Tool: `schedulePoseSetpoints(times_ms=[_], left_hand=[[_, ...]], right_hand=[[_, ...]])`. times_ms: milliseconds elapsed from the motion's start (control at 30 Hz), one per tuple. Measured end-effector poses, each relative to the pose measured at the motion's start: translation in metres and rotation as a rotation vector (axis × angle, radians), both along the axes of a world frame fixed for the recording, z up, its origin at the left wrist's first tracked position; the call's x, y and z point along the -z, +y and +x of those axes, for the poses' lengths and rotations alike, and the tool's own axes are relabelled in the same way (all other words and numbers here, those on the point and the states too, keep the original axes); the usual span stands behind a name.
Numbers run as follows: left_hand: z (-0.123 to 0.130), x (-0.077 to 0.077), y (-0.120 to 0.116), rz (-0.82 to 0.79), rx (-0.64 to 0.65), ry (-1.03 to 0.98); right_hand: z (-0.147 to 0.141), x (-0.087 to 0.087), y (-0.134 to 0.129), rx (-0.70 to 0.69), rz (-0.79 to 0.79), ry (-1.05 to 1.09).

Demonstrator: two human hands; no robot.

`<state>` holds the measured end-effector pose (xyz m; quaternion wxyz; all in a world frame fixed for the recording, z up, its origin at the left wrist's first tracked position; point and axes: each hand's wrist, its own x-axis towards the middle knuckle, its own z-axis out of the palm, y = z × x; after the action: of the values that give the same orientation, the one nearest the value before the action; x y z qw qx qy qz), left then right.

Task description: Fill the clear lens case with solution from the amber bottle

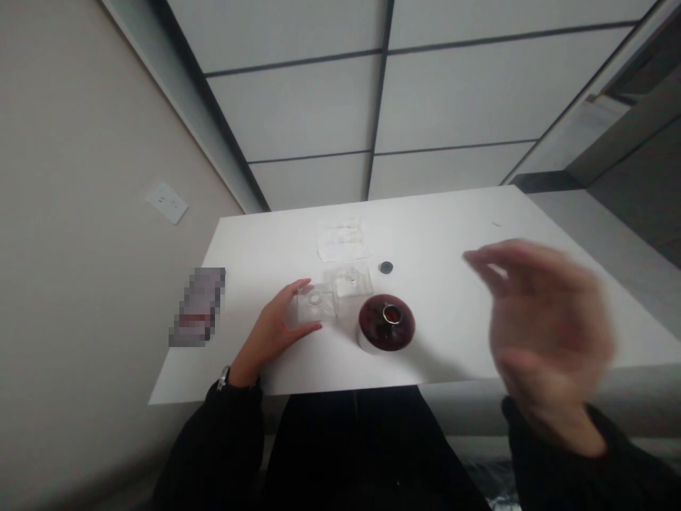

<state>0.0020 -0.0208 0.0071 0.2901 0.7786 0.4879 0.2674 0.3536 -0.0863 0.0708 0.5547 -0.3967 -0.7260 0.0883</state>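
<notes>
My left hand [277, 321] rests on the table with thumb and fingers around the sides of a small clear box [316, 304]. A round shape shows in the top of that box. Touching or very close to its right is a second clear box [352, 282], with a small shiny round part on top. Nearer to me stands a round container with a dark red lid [379, 328] and a metal ring on that lid. My right hand [547, 330] is raised at the right, blurred by motion. Its fingers are stretched out and nothing shows in them.
The white table [452, 298] meets a paneled wall behind. A clear, crinkled sheet or tray [340, 240] lies toward the back, with a small dark disc [386, 267] to its right. A pixelated item [199, 306] sits at the left edge. A socket [167, 203] is on the left wall.
</notes>
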Motion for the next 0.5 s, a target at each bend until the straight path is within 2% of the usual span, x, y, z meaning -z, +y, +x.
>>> schedulePoseSetpoints(times_ms=[33, 67, 167, 233, 333, 500], left_hand=[[0.0, 0.001, -0.004, -0.012, -0.012, 0.007], [0.001, 0.002, -0.009, -0.027, -0.023, 0.017], [0.005, 0.005, -0.023, -0.067, -0.056, 0.039], [0.009, 0.006, -0.031, -0.081, -0.073, 0.037], [0.014, 0.004, -0.036, -0.111, -0.095, 0.025], [0.019, -0.003, -0.041, -0.182, -0.079, 0.0]], right_hand=[[-0.007, 0.014, 0.003, -0.048, -0.04, 0.137], [-0.015, 0.029, 0.003, -0.078, -0.139, 0.172], [-0.035, 0.072, -0.012, -0.109, -0.391, 0.188], [-0.046, 0.09, -0.02, -0.116, -0.451, 0.196], [-0.058, 0.099, -0.023, -0.07, -0.432, 0.227], [-0.06, 0.094, -0.02, -0.001, -0.362, 0.237]])
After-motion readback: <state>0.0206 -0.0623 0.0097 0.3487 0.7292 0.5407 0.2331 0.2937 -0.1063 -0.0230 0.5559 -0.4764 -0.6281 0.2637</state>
